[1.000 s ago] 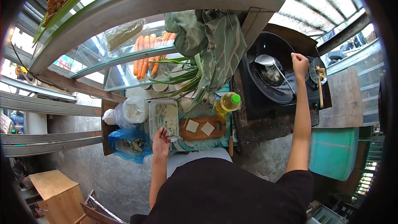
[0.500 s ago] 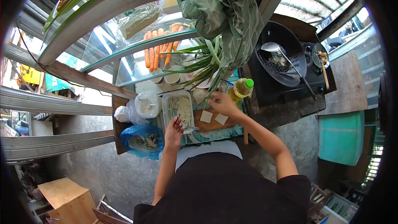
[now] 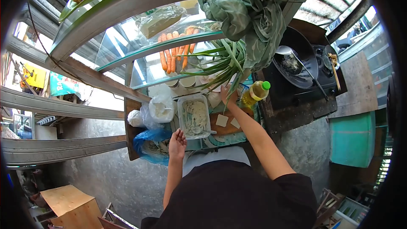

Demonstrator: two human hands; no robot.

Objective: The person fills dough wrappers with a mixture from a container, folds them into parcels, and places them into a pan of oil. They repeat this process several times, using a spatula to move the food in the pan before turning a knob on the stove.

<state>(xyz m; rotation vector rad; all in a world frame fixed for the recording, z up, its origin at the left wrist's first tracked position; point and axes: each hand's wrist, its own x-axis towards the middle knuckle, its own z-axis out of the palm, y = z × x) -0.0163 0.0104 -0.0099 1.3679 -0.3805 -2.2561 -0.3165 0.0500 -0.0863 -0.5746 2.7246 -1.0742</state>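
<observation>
My left hand [image 3: 177,142] is palm up with loosely curled fingers and nothing visible in it. It hovers by the near left corner of a clear plastic tub [image 3: 180,116] of pale, whitish batter [image 3: 195,118]. My right hand [image 3: 230,95] reaches in under long green onion leaves [image 3: 227,65], left of an oil bottle [image 3: 255,92] with a green cap. Its fingertips are partly hidden there, and I cannot make out what they touch. Two pale square slices [image 3: 221,120] lie on the wooden board [image 3: 229,129] below my right forearm, which partly covers one.
Bagged white stuff [image 3: 161,109] and a blue plastic bag [image 3: 148,144] stand left of the tub. Carrots [image 3: 174,53] lie behind the glass shelf edge [image 3: 161,47]. At right, a wok [image 3: 307,70] with a ladle [image 3: 303,65] sits on the black stove [image 3: 280,87].
My right hand has reached farther in, beneath the onion leaves. The left hand stays near the tub with its fingers curled. The whole view has shifted slightly.
</observation>
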